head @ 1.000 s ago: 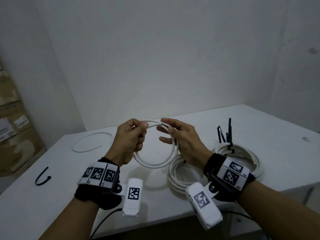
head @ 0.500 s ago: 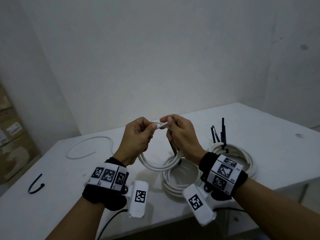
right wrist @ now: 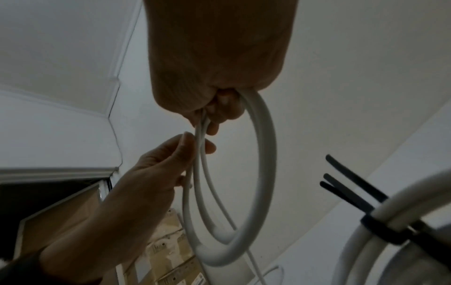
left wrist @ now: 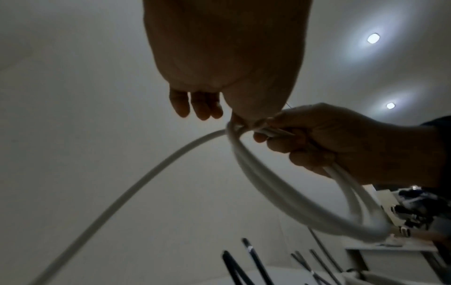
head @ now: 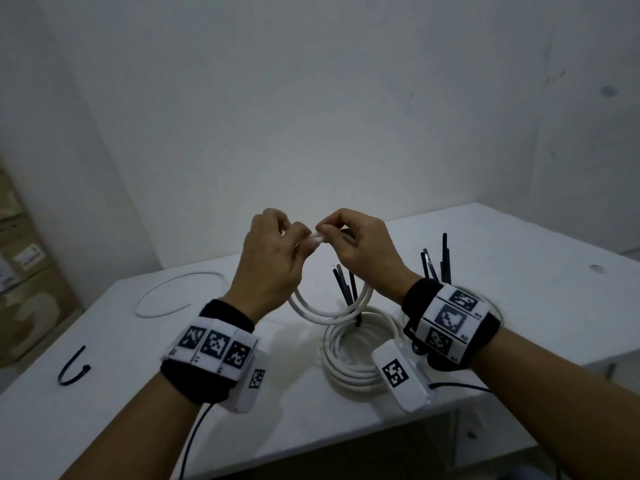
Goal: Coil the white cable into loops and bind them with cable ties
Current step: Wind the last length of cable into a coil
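Note:
I hold a small coil of white cable point(head: 325, 311) in the air above the white table point(head: 519, 306). My left hand point(head: 304, 242) and right hand point(head: 327, 233) meet at the top of the coil, and each pinches the strands there. The loops point(right wrist: 263, 173) hang below my right hand point(right wrist: 219, 111), with the left hand point(right wrist: 175, 154) gripping beside it. From my left hand point(left wrist: 219, 110) the free tail point(left wrist: 122, 192) runs down to the left and lies curved on the table point(head: 173, 299).
Two bound white coils point(head: 349, 358) lie on the table under my right wrist, with black cable ties point(head: 346, 285) sticking up. One loose black tie point(head: 72, 370) lies at the left. Cardboard boxes point(head: 20, 271) stand beyond the left table edge.
Both hands rose with the coil and drew together at its top. The right hand went from loosely cupping the loop's side to pinching the strands beside the left hand.

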### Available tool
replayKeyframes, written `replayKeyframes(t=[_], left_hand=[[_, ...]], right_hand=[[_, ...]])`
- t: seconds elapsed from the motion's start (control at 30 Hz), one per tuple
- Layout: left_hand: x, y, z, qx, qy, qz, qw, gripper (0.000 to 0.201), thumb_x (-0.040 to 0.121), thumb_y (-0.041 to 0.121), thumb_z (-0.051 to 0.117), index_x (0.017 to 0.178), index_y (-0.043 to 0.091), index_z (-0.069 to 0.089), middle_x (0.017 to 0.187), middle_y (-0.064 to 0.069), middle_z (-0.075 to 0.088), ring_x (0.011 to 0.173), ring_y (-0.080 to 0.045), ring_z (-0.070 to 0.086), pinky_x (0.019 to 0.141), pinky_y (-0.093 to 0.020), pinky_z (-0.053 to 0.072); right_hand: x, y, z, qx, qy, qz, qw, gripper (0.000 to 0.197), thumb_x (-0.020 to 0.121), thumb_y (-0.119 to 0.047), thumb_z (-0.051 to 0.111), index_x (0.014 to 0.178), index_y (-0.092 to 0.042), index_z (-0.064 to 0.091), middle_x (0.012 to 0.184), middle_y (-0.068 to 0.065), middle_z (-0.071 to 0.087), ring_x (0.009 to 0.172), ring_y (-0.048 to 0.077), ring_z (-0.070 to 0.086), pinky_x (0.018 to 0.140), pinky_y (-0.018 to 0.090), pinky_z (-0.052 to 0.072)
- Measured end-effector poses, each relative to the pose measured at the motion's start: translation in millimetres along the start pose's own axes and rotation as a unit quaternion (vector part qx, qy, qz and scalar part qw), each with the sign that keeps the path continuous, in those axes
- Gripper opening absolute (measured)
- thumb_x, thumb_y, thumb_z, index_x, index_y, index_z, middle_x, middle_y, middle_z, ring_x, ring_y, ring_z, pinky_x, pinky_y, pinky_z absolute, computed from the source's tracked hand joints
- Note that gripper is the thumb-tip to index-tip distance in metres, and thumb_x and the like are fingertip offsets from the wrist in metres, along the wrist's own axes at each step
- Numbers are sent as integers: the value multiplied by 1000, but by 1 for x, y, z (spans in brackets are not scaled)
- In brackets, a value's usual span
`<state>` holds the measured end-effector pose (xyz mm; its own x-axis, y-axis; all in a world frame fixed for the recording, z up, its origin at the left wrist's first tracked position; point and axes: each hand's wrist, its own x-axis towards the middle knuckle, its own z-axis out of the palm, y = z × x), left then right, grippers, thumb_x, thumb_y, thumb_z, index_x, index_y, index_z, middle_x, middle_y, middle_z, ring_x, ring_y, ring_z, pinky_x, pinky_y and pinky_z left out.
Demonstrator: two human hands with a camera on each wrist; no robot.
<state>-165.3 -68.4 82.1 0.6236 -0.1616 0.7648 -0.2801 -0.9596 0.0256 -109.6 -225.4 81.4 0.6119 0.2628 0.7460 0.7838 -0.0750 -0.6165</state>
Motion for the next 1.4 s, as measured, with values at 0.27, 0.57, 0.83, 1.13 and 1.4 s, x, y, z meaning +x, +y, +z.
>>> replayKeyframes(t=[0.27, 0.57, 0.83, 1.13, 1.4], left_hand=[[18, 6, -28, -472, -177, -216, 836, 27, 95, 32, 47, 85, 14, 63, 60, -6, 58, 51, -19, 56, 55, -29, 51], [19, 7, -26, -524, -36, -288, 801, 31, 101, 25, 43, 75, 10, 50, 45, 11, 31, 39, -5, 24, 39, -17, 23], [30, -13, -44, -566, 62, -333, 752, 33, 103, 31, 39, 75, 16, 46, 45, 12, 30, 37, -2, 23, 37, -16, 22], [16, -13, -50, -639, 78, -372, 669, 36, 104, 34, 36, 75, 16, 47, 46, 12, 30, 36, -1, 24, 36, -15, 24], [0, -23, -51, -637, 64, -412, 648, 35, 103, 33, 37, 74, 16, 47, 45, 12, 30, 34, -1, 23, 34, -15, 22]], right_hand=[[20, -9, 8, -58, -4, -115, 992, 12, 87, -7, 57, 87, 2, 66, 79, 10, 67, 70, 14, 57, 67, 11, 42], [32, -21, 17, -58, 46, -89, 993, 9, 91, -21, 55, 95, -12, 54, 94, -4, 54, 80, 10, 53, 72, 25, 44], [-34, -26, 47, 333, -17, 532, 778, 34, 99, -41, 37, 84, -12, 43, 64, 14, 59, 38, 19, 48, 38, 16, 31], [-31, -36, 85, 600, 83, 609, 512, 59, 96, -18, 54, 141, 0, 21, 134, 29, 36, 120, 40, 50, 89, 46, 51], [0, -20, 64, 572, 103, 579, 572, 13, 99, 5, 30, 108, 8, 40, 88, 20, 43, 80, 26, 53, 70, 24, 55]])
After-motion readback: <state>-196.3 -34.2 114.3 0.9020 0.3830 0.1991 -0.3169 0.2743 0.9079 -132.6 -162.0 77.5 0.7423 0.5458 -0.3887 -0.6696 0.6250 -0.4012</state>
